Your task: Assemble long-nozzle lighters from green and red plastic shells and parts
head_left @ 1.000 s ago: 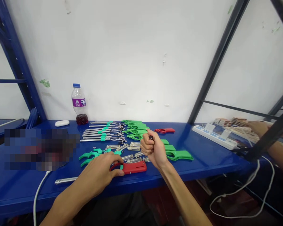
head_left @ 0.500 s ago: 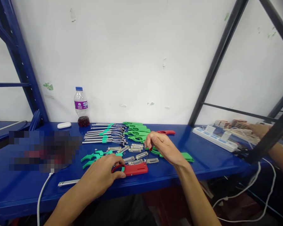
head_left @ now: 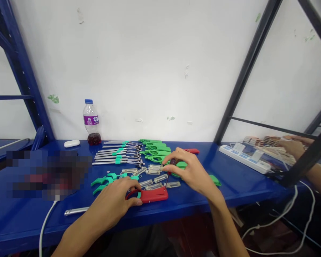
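Note:
My left hand (head_left: 120, 196) holds a red lighter body (head_left: 155, 195) by its looped end, flat at the bench's front edge. A metal tube (head_left: 76, 211) sticks out to the left beyond my wrist. In my right hand (head_left: 188, 169), the thumb and forefinger are on the dark handle of a small screwdriver (head_left: 172, 162), whose thin shaft points down to the right end of the red body. Clear fuel tanks (head_left: 160, 178) lie just behind. Several teal triggers (head_left: 104, 181) are left of them, partly behind my left hand.
Metal tubes with wires (head_left: 109, 161) and green lighter bodies (head_left: 155, 152) lie farther back. A bottle (head_left: 91, 123) stands at the wall. A power strip (head_left: 244, 159) is on the right; a person's arm (head_left: 310, 167) shows beyond the rack post.
My right hand has shifted its grip, its fingers opening wider around the screwdriver handle. My left hand stays on the red body.

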Demonstrator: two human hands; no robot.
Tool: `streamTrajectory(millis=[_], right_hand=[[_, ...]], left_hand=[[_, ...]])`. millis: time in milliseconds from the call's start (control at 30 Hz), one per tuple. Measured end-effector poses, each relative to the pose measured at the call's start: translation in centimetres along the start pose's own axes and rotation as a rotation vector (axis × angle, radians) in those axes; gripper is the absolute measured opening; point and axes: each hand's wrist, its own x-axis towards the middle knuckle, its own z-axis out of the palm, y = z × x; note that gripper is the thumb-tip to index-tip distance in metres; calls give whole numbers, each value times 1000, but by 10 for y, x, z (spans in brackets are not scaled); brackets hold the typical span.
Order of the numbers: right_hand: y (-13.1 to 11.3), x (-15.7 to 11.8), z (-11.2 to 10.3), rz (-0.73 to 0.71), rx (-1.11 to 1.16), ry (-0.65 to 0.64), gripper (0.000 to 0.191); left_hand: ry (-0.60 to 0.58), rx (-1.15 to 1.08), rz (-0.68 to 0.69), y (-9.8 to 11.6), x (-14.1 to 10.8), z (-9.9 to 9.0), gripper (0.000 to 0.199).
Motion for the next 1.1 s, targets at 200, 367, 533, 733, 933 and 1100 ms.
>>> streamTrajectory(millis=[200, 367, 533, 733, 933, 1100], right_hand=[[-12, -11, -10, 14, -1, -11, 28], [-13, -16, -23, 15, 100, -57, 25], [-12, -13, -11, 108, 81, 70, 21], [-15, -13, 1, 132, -94, 207, 48], [-9, -4, -2, 297, 188, 0, 37], [-1, -5, -20, 326, 498, -254, 46]], left_hand=[[-2, -8, -9, -1, -1, 0, 26], [-2, -3, -2, -4, -2, 1, 25], [-3, 0, 9, -3, 0, 1, 24], [-6, 7, 11, -4, 1, 1, 26], [-14, 0, 6, -7, 3, 2, 26], [-21, -14, -7, -6, 4, 3, 25]])
